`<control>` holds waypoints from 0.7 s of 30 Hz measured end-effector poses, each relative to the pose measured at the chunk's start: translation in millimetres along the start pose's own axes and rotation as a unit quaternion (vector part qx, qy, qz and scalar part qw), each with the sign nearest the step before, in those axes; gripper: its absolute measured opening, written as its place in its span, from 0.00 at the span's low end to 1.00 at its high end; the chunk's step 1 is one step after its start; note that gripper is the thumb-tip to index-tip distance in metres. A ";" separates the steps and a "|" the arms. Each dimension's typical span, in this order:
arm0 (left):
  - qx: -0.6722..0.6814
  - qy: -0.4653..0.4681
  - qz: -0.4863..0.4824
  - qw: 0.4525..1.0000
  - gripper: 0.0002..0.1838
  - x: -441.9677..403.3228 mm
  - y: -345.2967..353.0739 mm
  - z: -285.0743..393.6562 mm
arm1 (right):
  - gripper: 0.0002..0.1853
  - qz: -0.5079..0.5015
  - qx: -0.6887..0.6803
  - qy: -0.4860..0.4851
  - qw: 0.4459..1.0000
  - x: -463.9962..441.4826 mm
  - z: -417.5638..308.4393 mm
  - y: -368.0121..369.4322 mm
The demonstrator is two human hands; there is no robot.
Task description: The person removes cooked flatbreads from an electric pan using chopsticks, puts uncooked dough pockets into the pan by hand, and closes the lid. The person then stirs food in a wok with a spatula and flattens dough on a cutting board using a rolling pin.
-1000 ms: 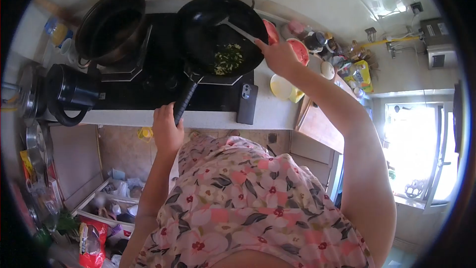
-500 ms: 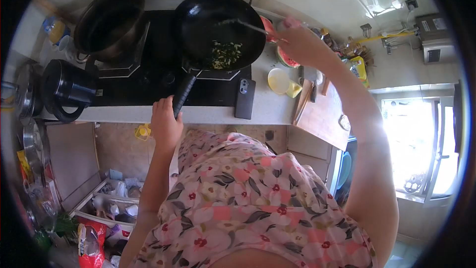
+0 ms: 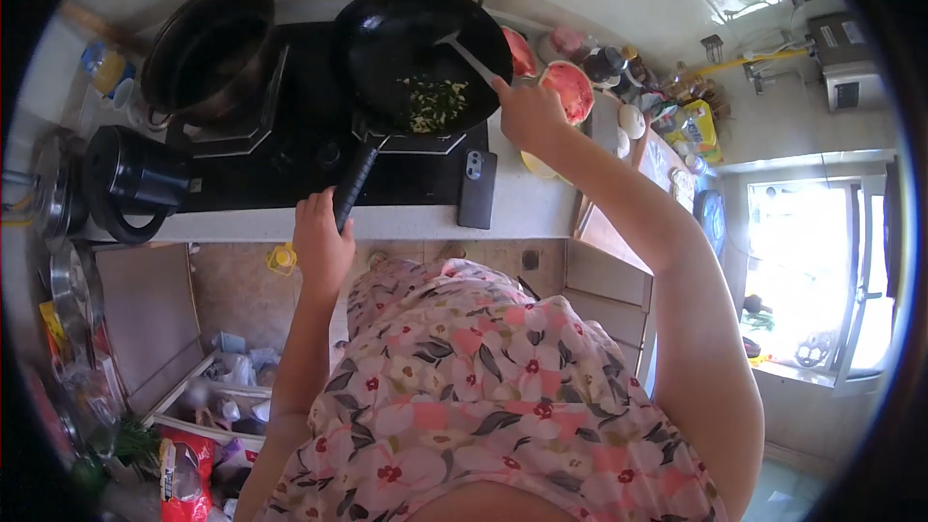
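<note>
The ridged black handle of a round black wok, on the right of a flat black stove, is gripped by the left hand; a grey metal-looking spatula is grasped by the right hand, its blade beyond chopped green-and-white food.

Blk wok, grn & wht bits, pink/gry floral dress, red melon, dk-gry phone

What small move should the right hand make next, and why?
Probably draw the grey long-handled spatula in the right hand toward the chopped green-and-white pieces and turn them: its head sits apart from them in the round black wok, while the left hand holds the wok's dark wrapped handle.
</note>
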State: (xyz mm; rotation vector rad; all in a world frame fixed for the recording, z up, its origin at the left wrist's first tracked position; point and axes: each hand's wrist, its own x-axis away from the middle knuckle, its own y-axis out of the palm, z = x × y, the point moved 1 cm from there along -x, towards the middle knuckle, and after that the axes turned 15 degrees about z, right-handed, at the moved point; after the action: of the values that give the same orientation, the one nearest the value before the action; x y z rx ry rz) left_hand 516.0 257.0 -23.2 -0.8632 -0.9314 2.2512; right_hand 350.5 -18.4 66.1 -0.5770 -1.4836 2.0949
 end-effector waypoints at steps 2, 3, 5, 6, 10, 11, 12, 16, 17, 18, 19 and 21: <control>0.001 0.005 0.004 1.000 0.27 0.3 1.7 -1.6 | 0.24 -0.038 -0.038 0.018 0.998 11.9 -2.8 -11.8; 0.001 0.007 0.006 1.000 0.27 0.9 1.9 -2.5 | 0.22 -0.055 -0.059 0.019 0.997 14.7 -2.4 -22.0; 0.000 0.007 0.004 1.000 0.27 1.0 -0.1 -1.6 | 0.19 -0.090 -0.101 0.021 0.991 21.4 6.8 -42.6; 0.001 0.007 0.004 1.000 0.27 0.4 -0.5 -0.6 | 0.19 -0.060 -0.095 -0.099 0.989 17.2 25.9 -43.5; -0.003 0.006 0.002 1.000 0.26 0.2 0.4 -1.1 | 0.17 -0.044 -0.156 -0.155 0.975 -2.9 56.0 -87.6; -0.005 0.006 0.000 1.000 0.26 0.2 0.8 -1.7 | 0.17 -0.065 -0.193 -0.062 0.977 -5.5 46.4 -101.6; -0.008 0.009 -0.004 1.000 0.26 0.3 0.9 -2.4 | 0.17 -0.019 -0.184 -0.073 0.980 -10.7 40.4 -88.2; -0.010 0.004 -0.014 1.000 0.26 -0.9 1.7 -1.9 | 0.18 0.059 -0.178 -0.007 0.982 -30.8 -1.1 -36.0; -0.009 0.009 -0.012 1.000 0.27 -1.0 1.5 -2.3 | 0.18 0.050 -0.185 0.037 0.981 -30.5 -9.9 -31.7; -0.007 0.013 -0.011 1.000 0.27 -0.4 1.0 -2.6 | 0.19 0.040 -0.181 0.038 0.982 -26.4 -12.5 -25.1; -0.008 0.011 -0.011 1.000 0.27 -0.7 0.3 -2.0 | 0.19 0.030 -0.176 0.040 0.983 -22.0 -14.6 -18.3; -0.008 0.002 -0.010 1.000 0.27 -0.6 -1.0 0.5 | 0.20 -0.010 -0.168 0.030 0.985 -8.9 -13.1 -16.3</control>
State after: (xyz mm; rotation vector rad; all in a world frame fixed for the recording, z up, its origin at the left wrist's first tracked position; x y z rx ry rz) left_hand 516.2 257.1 -22.0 -0.8620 -0.9543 2.2257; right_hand 367.9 -9.7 77.8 -0.7374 -1.8133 1.8058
